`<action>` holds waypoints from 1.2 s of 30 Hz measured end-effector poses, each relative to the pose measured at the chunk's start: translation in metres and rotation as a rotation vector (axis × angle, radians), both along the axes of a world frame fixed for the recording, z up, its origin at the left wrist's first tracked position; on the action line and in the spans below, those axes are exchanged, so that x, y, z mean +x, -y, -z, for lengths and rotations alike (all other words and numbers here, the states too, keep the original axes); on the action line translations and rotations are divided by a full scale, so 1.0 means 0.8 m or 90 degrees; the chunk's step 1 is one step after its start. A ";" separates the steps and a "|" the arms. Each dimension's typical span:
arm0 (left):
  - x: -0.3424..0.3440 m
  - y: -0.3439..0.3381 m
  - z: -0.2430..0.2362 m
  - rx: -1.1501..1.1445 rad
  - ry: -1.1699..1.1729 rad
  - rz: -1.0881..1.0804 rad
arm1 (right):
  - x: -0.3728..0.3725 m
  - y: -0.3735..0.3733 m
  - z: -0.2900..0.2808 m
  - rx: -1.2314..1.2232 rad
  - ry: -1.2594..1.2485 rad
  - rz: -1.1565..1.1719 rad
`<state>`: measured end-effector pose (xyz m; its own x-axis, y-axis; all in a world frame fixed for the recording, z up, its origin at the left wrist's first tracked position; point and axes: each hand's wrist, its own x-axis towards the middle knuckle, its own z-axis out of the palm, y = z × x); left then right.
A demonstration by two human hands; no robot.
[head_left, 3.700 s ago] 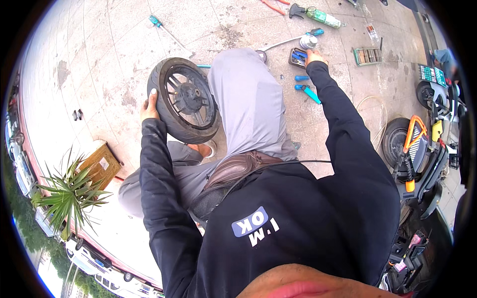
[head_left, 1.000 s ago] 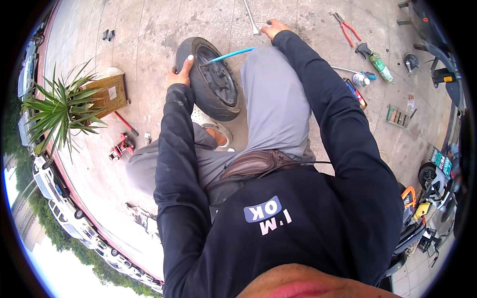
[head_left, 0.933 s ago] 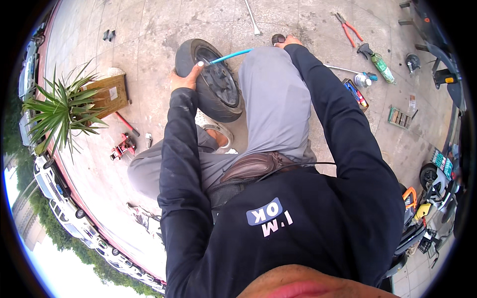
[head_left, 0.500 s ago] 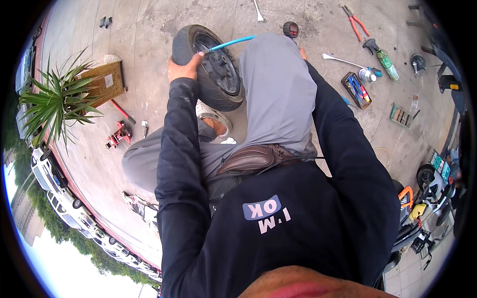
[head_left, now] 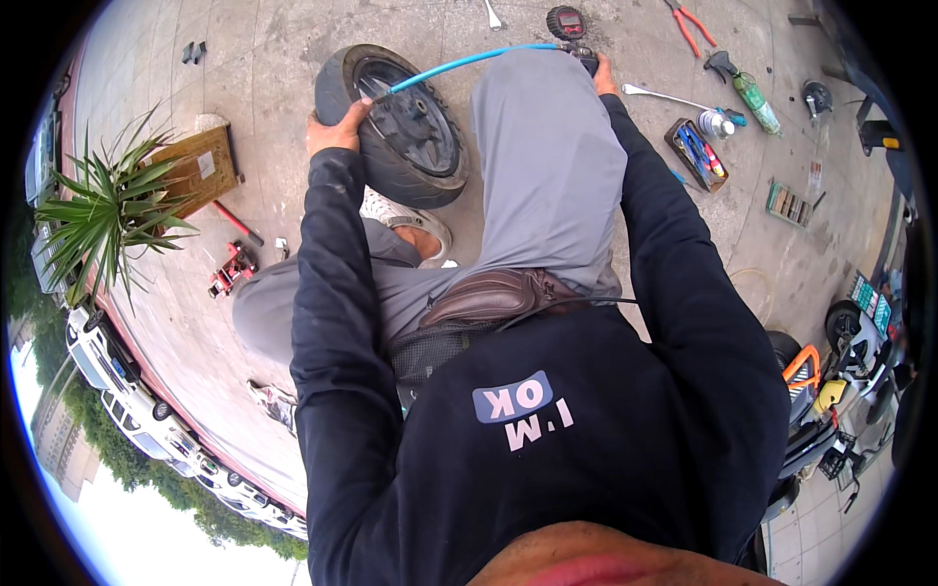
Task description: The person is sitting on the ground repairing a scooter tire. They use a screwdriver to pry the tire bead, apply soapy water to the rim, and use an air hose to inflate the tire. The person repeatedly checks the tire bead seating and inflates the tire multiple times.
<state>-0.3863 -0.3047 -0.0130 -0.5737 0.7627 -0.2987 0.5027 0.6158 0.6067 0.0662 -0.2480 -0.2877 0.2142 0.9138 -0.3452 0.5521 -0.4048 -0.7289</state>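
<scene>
A small wheel with a black tyre (head_left: pixel 415 181) leans upright on the ground in front of me. My left hand (head_left: pixel 337 130) is closed round the tyre's left side, its thumb at the end of a light-blue hose (head_left: pixel 469 62) that meets the hub area. How the hose end joins the wheel is too small to make out. The hose arches over my raised knee to a black inflator handle (head_left: pixel 586 61). My right hand (head_left: pixel 605 75) is closed on that handle, its fingers partly hidden by the knee. A round black gauge with a red face (head_left: pixel 566 21) sits just beyond the handle.
To the right lie red-handled pliers (head_left: pixel 694 27), a lever (head_left: pixel 669 98), a green spray bottle (head_left: pixel 755 101), a white can (head_left: pixel 715 124) and a tool box (head_left: pixel 697 154). At left are a potted plant (head_left: pixel 107 205) and a red jack (head_left: pixel 233 268). Scooters (head_left: pixel 850 352) stand at right.
My right hand, mostly hidden behind the knee before, now shows with the black inflator handle in it. More of the blue hose is visible. My left hand stays at the wheel.
</scene>
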 end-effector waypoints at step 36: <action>-0.018 0.050 -0.011 0.031 0.032 0.008 | -0.021 -0.026 -0.165 0.127 0.188 -0.138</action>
